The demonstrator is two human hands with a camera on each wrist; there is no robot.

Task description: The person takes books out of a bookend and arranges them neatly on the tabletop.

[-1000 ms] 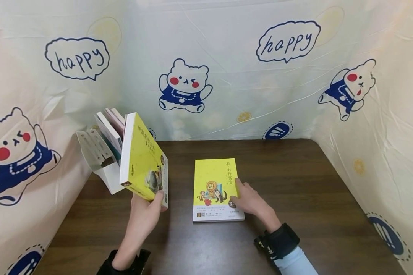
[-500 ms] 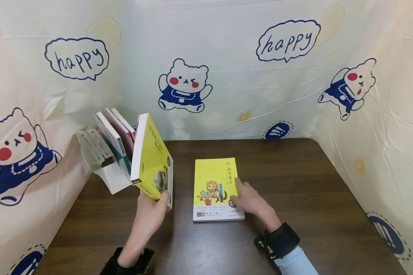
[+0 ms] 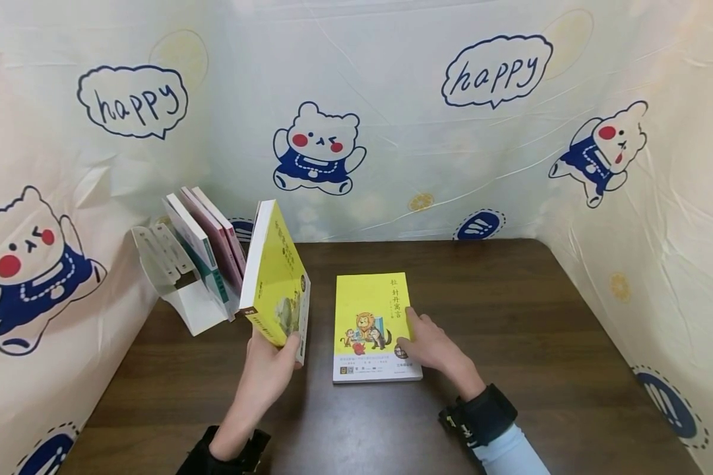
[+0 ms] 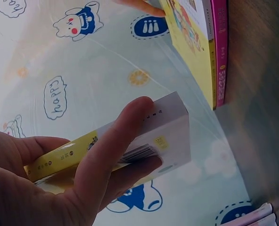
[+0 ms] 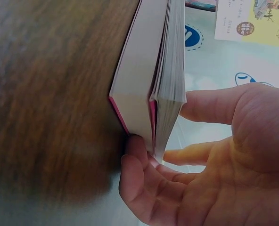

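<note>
My left hand (image 3: 268,369) grips a thick yellow book (image 3: 279,277) near its bottom end, the thumb on the cover. It is held tilted above the table, just right of the rack. In the left wrist view its spine and part of the white back with a barcode (image 4: 138,154) show between the fingers. A second yellow book (image 3: 365,297) with a lion picture lies flat, stacked on a pink-covered book (image 4: 221,56). My right hand (image 3: 433,344) holds the stack's right edge, thumb on the top cover and fingers curled against the side (image 5: 153,113).
A white book rack (image 3: 198,313) stands at the back left with several books (image 3: 214,241) leaning in it. The dark wooden table (image 3: 481,297) reaches back to a printed curtain (image 3: 403,152) that also hangs along both sides.
My left hand has moved right with the thick yellow book, away from the rack, uncovering more of the books there. My right hand and the stacked books have stayed in place.
</note>
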